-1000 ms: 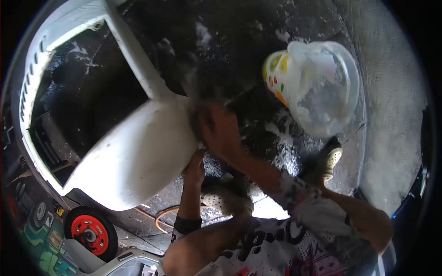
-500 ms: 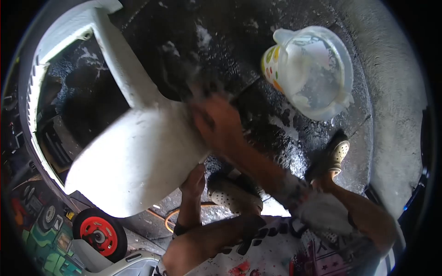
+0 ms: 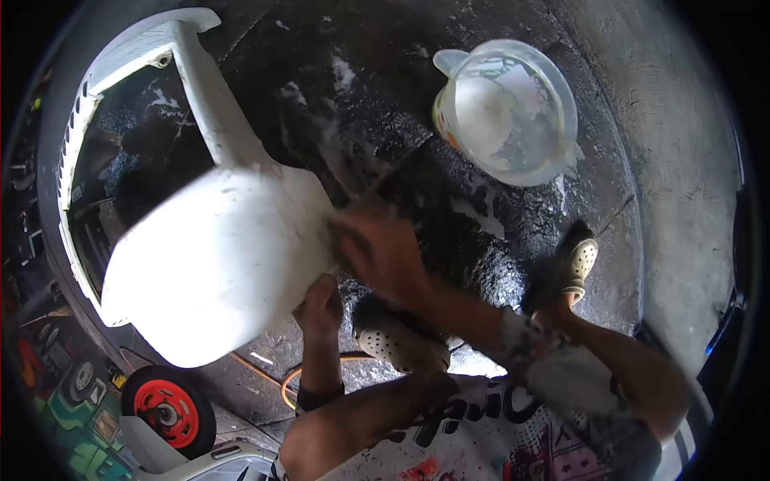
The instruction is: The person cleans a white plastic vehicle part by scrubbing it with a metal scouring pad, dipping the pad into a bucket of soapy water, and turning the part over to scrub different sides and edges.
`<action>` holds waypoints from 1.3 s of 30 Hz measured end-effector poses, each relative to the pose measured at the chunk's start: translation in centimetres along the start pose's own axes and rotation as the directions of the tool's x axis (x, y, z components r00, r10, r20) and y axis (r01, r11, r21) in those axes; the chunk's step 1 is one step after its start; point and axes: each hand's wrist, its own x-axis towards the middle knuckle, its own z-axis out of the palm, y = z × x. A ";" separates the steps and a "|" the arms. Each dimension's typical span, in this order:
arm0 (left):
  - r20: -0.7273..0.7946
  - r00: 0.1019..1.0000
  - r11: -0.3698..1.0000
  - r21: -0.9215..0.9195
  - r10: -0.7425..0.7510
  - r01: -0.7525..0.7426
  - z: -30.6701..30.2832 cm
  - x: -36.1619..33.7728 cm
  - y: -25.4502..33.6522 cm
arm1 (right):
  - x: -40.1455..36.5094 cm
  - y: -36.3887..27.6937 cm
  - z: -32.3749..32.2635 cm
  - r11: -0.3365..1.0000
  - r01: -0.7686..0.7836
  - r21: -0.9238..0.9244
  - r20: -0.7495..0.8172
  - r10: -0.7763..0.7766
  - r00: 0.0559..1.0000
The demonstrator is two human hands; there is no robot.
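A large white moulded panel [image 3: 208,264] with an open, arched frame at its upper end is held up on the left side of the view. My left hand [image 3: 321,309] is closed on its lower right edge, the fingertips partly hidden behind it. My right hand [image 3: 385,252] is at the panel's right edge, slightly blurred. Its fingers are curled; what they may hold cannot be made out.
A translucent plastic bucket [image 3: 568,120] stands on the wet dark floor [image 3: 369,80]. An orange hose [image 3: 290,385] lies below the panel. A red-rimmed wheel [image 3: 167,413] is at lower left. My feet wear clogs [image 3: 401,349]. A concrete ledge [image 3: 666,160] runs along the right.
My right hand has moved down along the panel's right edge. The panel and my left hand have shifted slightly left; the bucket also appears further left and higher as the view shifts.
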 end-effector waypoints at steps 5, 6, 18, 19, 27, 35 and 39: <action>-0.036 0.999 0.992 0.124 0.013 -0.009 -0.3 -0.6 0.8 | 6.7 0.8 2.0 0.994 0.105 -0.037 -0.074 -0.107 0.992; -0.103 0.993 0.994 0.089 -0.053 0.063 -0.2 -0.6 0.6 | 5.4 0.9 1.9 0.992 0.122 -0.038 -0.081 -0.125 0.989; 0.233 0.971 0.996 0.064 0.047 -0.064 4.5 -0.1 2.7 | 2.0 -1.4 1.6 0.975 0.220 0.039 -0.288 -0.200 0.936; 0.228 0.972 0.996 0.059 0.053 -0.068 4.9 -0.2 2.8 | 1.0 -2.1 1.3 0.967 0.253 -0.039 -0.289 -0.253 0.923; 0.109 0.994 0.998 0.056 -0.014 0.008 7.9 1.0 4.5 | 2.1 -2.8 1.6 0.951 0.293 -0.102 -0.405 -0.309 0.861; 0.191 0.977 0.994 0.027 0.099 -0.106 8.6 1.2 6.4 | 2.5 -5.0 -0.1 0.855 0.490 -0.169 -0.283 -0.518 0.807; 0.091 0.963 0.963 0.069 0.253 -0.259 8.6 0.1 5.9 | 2.2 -7.1 -1.1 0.721 0.653 -0.232 -0.108 -0.686 0.719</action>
